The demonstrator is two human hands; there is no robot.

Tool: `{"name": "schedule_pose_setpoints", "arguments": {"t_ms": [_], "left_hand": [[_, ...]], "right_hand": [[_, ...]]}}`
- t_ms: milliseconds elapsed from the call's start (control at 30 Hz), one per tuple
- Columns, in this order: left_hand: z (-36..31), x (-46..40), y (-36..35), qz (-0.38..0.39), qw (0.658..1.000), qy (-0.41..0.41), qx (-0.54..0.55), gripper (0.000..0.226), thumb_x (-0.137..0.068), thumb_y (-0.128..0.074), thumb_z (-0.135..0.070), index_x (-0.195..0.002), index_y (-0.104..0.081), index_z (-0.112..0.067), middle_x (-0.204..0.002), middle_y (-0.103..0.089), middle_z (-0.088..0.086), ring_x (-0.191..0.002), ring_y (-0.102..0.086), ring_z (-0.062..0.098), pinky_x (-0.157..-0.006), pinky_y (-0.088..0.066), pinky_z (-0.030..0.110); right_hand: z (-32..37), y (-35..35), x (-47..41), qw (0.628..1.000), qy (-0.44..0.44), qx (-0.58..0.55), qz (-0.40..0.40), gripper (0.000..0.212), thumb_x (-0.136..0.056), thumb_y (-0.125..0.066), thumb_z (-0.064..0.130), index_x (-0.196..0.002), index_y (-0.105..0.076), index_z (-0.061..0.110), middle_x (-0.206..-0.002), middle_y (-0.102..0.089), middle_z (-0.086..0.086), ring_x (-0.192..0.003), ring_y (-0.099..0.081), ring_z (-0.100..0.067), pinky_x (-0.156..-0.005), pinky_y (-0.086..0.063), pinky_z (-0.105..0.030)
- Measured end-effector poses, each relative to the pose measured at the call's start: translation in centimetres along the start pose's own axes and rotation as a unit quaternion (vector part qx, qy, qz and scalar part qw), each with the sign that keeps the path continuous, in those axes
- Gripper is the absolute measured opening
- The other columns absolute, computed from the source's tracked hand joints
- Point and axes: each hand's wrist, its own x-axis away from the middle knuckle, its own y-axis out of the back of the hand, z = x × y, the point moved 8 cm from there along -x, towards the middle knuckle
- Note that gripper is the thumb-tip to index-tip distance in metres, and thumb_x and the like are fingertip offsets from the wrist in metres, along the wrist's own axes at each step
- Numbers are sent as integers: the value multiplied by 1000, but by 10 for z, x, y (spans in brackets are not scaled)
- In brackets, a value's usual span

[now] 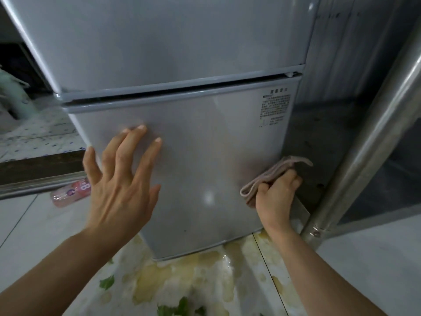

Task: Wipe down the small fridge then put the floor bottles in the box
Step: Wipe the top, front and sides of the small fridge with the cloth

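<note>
The small silver fridge (pixel 193 137) fills the middle of the head view, with two doors and a printed label at the lower door's upper right. My left hand (pixel 120 179) lies with spread, straight fingers against the left part of the lower door. My right hand (pixel 276 197) grips a folded beige cloth (pixel 268 176) at the lower door's right edge, near the bottom. A pink-labelled plastic bottle (pixel 70 193) lies on its side on the floor left of the fridge, partly hidden behind my left hand.
A thick metal pole (pixel 373 137) slants up close to the right of the fridge. The white tiled floor (pixel 29 224) in front carries yellowish stains and green leaf scraps (pixel 107 282). A dark ledge (pixel 34 165) with a speckled top runs along the left.
</note>
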Motion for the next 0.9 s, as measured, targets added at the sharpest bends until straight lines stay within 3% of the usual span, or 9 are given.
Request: {"name": "schedule_pose_setpoints", "arguments": {"t_ms": [133,267,367,467,567,633,767,833,900], "left_hand": [[19,17,-9,10,1000,1,-27,102,-52,-87,-17,-139,-34,-16,-147,-19,11,-134,-20,33,-102,-17,66],[23,21,-23,9,1000,12,-23,104,-56,-84,-12,-143,-27,-19,-151,-12,8,-140,-5,26,-107,-6,62],[21,23,-31,2,1000,25,-13,107,-57,-82,-6,-145,-24,-20,-152,-8,8,-141,1,25,-107,-5,63],[20,25,-29,-9,1000,23,-12,104,-58,-82,-6,-144,-25,-20,-152,-8,6,-141,0,24,-106,-9,64],[22,24,-22,-17,1000,0,-17,100,-58,-82,-7,-143,-29,-19,-151,-12,7,-139,-5,25,-104,-15,66],[26,25,-14,-28,999,-8,-24,97,-56,-79,-3,-141,-34,-19,-149,-16,9,-136,-15,29,-102,-17,65],[44,38,-9,-24,999,33,-9,92,-57,-77,0,-138,-36,-15,-145,-17,11,-131,-21,33,-105,-14,63],[50,43,-11,-17,999,29,-2,87,-63,-73,-1,-139,-33,-15,-146,-17,10,-133,-21,33,-106,-14,63],[51,45,-14,-11,1000,19,4,80,-69,-66,-7,-141,-30,-15,-149,-16,9,-136,-20,32,-108,-16,60]], "right_hand": [[69,22,1,983,134,-61,-110,49,-74,-53,-13,-121,-41,-8,-126,-33,-24,-104,-43,-26,-97,-33,-13],[88,9,22,956,246,-40,-157,40,-80,-51,-8,-119,-46,-4,-124,-38,-25,-105,-51,-32,-99,-42,-23],[66,-17,51,930,346,25,-120,31,-84,-55,3,-114,-45,4,-117,-41,-24,-97,-52,-32,-90,-42,-20],[37,-48,78,886,444,138,-2,54,-67,-76,5,-108,-41,8,-111,-36,-16,-82,-60,-39,-67,-54,-36],[36,-48,78,873,460,158,45,60,-61,-81,5,-106,-42,10,-109,-43,-18,-80,-62,-37,-63,-57,-37],[62,-31,67,889,445,104,7,42,-75,-67,11,-109,-43,10,-112,-47,-22,-89,-59,-32,-77,-54,-34],[121,-8,49,900,425,-1,-96,29,-90,-40,15,-118,-44,12,-125,-33,-10,-112,-50,-28,-97,-45,-27],[129,-13,58,890,441,-20,-111,24,-100,-34,15,-119,-47,10,-126,-34,-11,-112,-53,-34,-93,-49,-35],[122,-31,83,858,506,7,-90,21,-99,-42,12,-118,-51,10,-123,-37,-12,-102,-51,-34,-84,-50,-41]]}}
